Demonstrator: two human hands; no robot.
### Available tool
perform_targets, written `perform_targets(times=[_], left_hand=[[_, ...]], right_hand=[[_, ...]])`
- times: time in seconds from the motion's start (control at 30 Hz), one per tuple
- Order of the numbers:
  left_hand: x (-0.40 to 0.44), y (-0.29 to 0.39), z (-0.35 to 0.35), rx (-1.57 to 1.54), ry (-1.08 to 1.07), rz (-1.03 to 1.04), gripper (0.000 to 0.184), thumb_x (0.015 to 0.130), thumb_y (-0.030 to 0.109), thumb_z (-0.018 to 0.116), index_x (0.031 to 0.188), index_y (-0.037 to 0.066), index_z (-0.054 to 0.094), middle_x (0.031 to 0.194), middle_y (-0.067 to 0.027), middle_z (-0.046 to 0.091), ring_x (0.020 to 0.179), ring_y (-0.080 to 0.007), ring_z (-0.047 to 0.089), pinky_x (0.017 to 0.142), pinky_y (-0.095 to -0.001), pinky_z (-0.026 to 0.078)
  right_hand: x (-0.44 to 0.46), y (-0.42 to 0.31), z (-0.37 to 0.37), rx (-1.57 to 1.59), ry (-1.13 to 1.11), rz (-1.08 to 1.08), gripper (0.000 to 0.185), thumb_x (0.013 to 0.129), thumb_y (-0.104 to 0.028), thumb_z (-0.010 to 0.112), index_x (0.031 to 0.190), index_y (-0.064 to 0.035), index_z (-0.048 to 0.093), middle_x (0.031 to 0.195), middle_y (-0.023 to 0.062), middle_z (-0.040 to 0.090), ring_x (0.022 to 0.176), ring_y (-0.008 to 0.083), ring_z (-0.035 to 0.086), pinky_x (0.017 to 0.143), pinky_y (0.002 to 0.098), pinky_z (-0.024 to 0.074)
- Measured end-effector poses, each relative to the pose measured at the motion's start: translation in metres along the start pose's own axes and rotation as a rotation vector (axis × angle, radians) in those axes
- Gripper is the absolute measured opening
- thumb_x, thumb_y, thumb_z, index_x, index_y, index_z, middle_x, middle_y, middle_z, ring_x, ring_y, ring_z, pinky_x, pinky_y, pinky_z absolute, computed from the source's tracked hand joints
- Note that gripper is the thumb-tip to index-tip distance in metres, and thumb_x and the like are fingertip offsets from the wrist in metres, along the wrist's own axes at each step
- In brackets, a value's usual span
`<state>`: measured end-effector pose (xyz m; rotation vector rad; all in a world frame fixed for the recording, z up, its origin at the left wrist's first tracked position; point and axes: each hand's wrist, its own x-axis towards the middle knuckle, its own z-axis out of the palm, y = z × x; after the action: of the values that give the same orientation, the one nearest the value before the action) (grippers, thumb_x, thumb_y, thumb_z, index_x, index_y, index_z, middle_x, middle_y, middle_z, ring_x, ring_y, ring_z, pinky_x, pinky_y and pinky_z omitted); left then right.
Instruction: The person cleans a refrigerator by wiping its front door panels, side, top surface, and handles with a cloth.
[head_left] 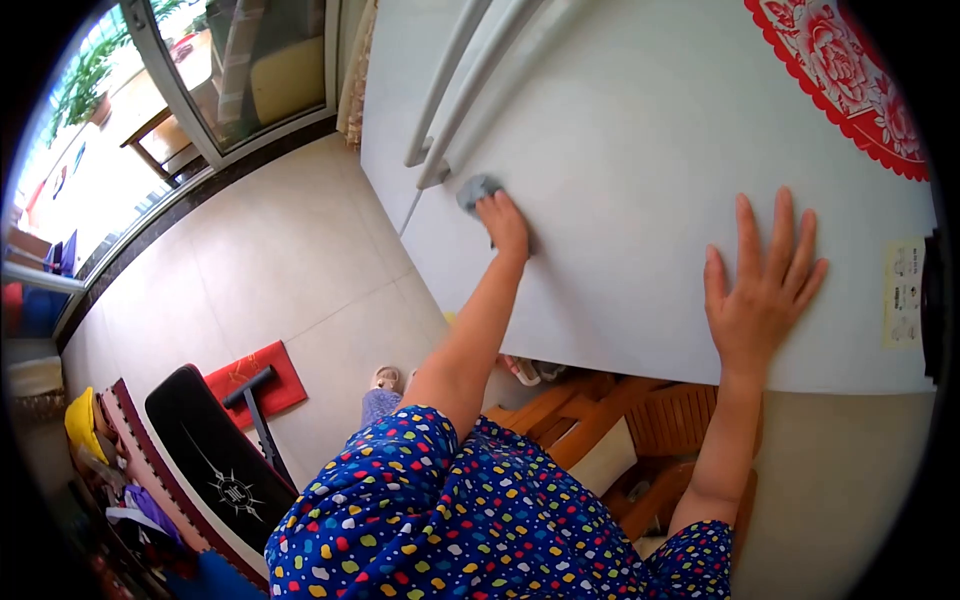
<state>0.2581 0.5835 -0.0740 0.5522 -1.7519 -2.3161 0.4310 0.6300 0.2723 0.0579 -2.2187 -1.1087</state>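
Observation:
My left hand (503, 222) presses a bunched grey-blue cloth (478, 192) against the white refrigerator door (610, 180), just right of the lower ends of two long handles (465, 95). The fingers are closed over the cloth and partly cover it. Over to the right, my right hand (765, 290) lies flat on the same white surface with its fingers spread, holding nothing. A red flowered decoration (840, 75) is on the door above it, and a pale label (903, 293) is at the right edge.
Below the door is a wooden slatted piece of furniture (675, 415). On the tiled floor (240, 260) are a red mat (265, 385) and a black padded board (215, 450). Assorted items (120, 480) fill the lower left. A glass sliding door (270, 75) stands at upper left.

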Motion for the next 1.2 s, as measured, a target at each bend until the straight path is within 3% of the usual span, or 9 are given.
perform_targets(times=[0.07, 0.2, 0.3, 0.5, 0.63, 0.77, 0.87, 1.13, 1.2], left_hand=[[-0.004, -0.01, -0.012, -0.12, -0.05, -0.121, 0.049, 0.107, 0.031, 0.035, 0.123, -0.014, 0.049, 0.145, -0.0375, 0.037, 0.136, -0.0519, 0.031, 0.116, -0.0515, 0.023], [-0.064, -0.036, 0.007, 0.118, 0.04, 0.265, 0.042, 0.106, 0.026, 0.038, 0.124, -0.01, 0.05, 0.134, -0.0288, 0.046, 0.123, -0.0457, 0.041, 0.112, -0.0478, 0.029], [-0.08, 0.011, -0.011, -0.106, -0.078, 0.255, 0.038, 0.105, 0.023, 0.04, 0.124, -0.008, 0.051, 0.133, -0.0272, 0.046, 0.122, -0.0432, 0.043, 0.111, -0.0462, 0.03], [0.011, -0.047, -0.014, 0.032, -0.07, 0.074, 0.037, 0.104, 0.024, 0.042, 0.123, -0.006, 0.053, 0.135, -0.0257, 0.046, 0.125, -0.0434, 0.042, 0.109, -0.0484, 0.032], [0.075, -0.059, -0.037, 0.071, -0.146, -0.508, 0.042, 0.1, 0.035, 0.046, 0.125, 0.003, 0.058, 0.133, -0.0255, 0.051, 0.121, -0.0474, 0.048, 0.106, -0.0523, 0.039], [0.05, -0.075, -0.031, 0.47, -0.226, -0.272, 0.036, 0.095, 0.03, 0.056, 0.119, 0.003, 0.059, 0.132, -0.0262, 0.05, 0.114, -0.0482, 0.054, 0.098, -0.0544, 0.045], [-0.013, -0.053, -0.044, 0.383, -0.349, -0.127, 0.03, 0.091, 0.015, 0.061, 0.118, 0.004, 0.06, 0.139, -0.0278, 0.044, 0.122, -0.0479, 0.048, 0.102, -0.0539, 0.042], [0.056, -0.069, -0.05, 0.438, -0.28, -0.286, 0.035, 0.091, 0.011, 0.056, 0.126, 0.005, 0.056, 0.143, -0.0266, 0.04, 0.121, -0.0482, 0.05, 0.105, -0.05, 0.042], [0.081, -0.075, -0.058, 0.35, -0.262, -0.505, 0.036, 0.093, 0.013, 0.052, 0.128, 0.006, 0.055, 0.142, -0.0256, 0.041, 0.123, -0.0467, 0.05, 0.105, -0.0492, 0.043]], right_hand=[[0.0, -0.001, 0.0, 0.038, 0.016, 0.003, 0.054, 0.088, -0.037, 0.069, 0.141, -0.0316, 0.057, 0.157, 0.0028, 0.042, 0.146, 0.0299, 0.035, 0.118, 0.0539, 0.0224], [-0.001, -0.002, 0.002, 0.133, 0.045, 0.003, 0.048, 0.086, -0.028, 0.071, 0.133, -0.0263, 0.064, 0.154, 0.006, 0.045, 0.145, 0.0325, 0.036, 0.117, 0.0548, 0.0244], [0.004, -0.016, 0.015, 0.638, 0.222, -0.029, 0.041, 0.086, -0.022, 0.07, 0.127, -0.0192, 0.069, 0.15, 0.0103, 0.049, 0.143, 0.0359, 0.039, 0.115, 0.0561, 0.027], [0.044, -0.085, 0.021, 0.736, 0.039, -0.19, 0.034, 0.084, -0.018, 0.071, 0.118, -0.0133, 0.072, 0.145, 0.0125, 0.053, 0.139, 0.0379, 0.043, 0.113, 0.0574, 0.0292], [0.082, -0.104, 0.032, 0.731, 0.005, -0.183, 0.028, 0.084, -0.016, 0.072, 0.112, -0.0144, 0.074, 0.143, 0.0095, 0.054, 0.138, 0.0355, 0.044, 0.113, 0.0588, 0.0296], [0.104, -0.103, 0.035, 0.642, 0.006, -0.215, 0.029, 0.083, -0.013, 0.073, 0.112, -0.0149, 0.073, 0.143, 0.0077, 0.054, 0.137, 0.0335, 0.044, 0.112, 0.0592, 0.0311], [0.118, -0.101, 0.048, 0.615, -0.002, -0.219, 0.029, 0.082, -0.013, 0.073, 0.112, -0.0147, 0.073, 0.143, 0.0075, 0.054, 0.136, 0.0333, 0.045, 0.112, 0.0585, 0.0317], [0.11, -0.109, 0.065, 0.324, -0.016, -0.22, 0.023, 0.084, -0.02, 0.071, 0.106, -0.0247, 0.075, 0.14, 0.001, 0.057, 0.133, 0.0248, 0.049, 0.113, 0.0493, 0.0322], [0.11, -0.11, 0.062, 0.299, -0.018, -0.201, 0.023, 0.083, -0.021, 0.072, 0.105, -0.0262, 0.075, 0.14, -0.0001, 0.057, 0.133, 0.0243, 0.049, 0.112, 0.0494, 0.0315]])
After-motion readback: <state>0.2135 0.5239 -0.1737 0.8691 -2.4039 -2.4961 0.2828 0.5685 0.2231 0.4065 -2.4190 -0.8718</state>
